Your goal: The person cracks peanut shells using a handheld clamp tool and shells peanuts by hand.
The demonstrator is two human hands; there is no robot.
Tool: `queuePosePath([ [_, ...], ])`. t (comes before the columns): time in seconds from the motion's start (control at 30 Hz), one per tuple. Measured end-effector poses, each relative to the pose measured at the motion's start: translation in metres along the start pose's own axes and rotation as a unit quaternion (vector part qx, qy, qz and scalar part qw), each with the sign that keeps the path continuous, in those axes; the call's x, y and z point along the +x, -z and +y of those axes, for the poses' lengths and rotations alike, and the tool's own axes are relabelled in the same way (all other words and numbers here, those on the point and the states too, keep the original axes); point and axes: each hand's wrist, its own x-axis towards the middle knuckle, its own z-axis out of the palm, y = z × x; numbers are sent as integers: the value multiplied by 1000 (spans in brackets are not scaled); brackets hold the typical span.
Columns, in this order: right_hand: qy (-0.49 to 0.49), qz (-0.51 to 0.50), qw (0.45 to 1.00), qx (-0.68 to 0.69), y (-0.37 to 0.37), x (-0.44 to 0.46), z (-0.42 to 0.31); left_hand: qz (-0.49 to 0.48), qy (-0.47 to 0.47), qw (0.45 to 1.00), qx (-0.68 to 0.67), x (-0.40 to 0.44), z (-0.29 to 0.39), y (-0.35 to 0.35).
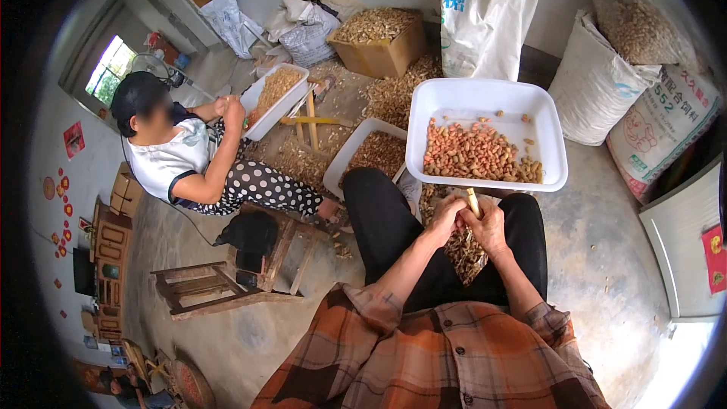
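My two hands meet above my lap, close to the near edge of a white plastic tub (485,95). My right hand (487,227) is closed around a short, pale, stick-like tool (473,201) whose end points up toward the tub. Pressed against it, my left hand (445,220) has its fingers curled together; whatever they pinch is hidden. Reddish shelled peanuts (458,148) lie in the left part of the tub, with peanuts in their shells (522,170) at the right. Broken peanut shells (463,254) are heaped between my legs.
A co-worker (189,144) sits at left, hands together beside another white tub (274,98). A third tub of peanuts (371,148) stands by my left knee. Behind are a cardboard box of shells (379,42) and white sacks (488,15). A wooden chair (242,265) stands left.
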Motion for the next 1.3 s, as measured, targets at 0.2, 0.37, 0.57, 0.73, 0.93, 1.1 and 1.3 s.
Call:
queuePosePath([
  [0.2, 6, 7, 1000, 5, -2, 1, 3, -3, -5, 999, 38, 3, -2, 2],
  [0.37, -9, -11, 1000, -14, -4, -1, 11, -10, -15, 997, 78, 1, 0, 1],
  [0.57, -8, -24, 1000, -4, 5, 3, -7, 7, -31, 994, 107, -3, 8, -5],
  [0.73, -64, 12, 990, 124, -3, 11, 8, -44, -36, 992, 111, -10, 19, -13],
  [0.93, -115, 13, 967, 225, -15, 19, -2, -74, -46, 996, 20, -7, 10, -19],
  [1.1, -84, 18, 966, 242, -27, 17, 11, 11, -125, 991, 51, 1, -4, -23],
  [1.3, -158, -8, 957, 242, -8, 14, -10, 29, -133, 988, 79, 1, -2, -30],
])
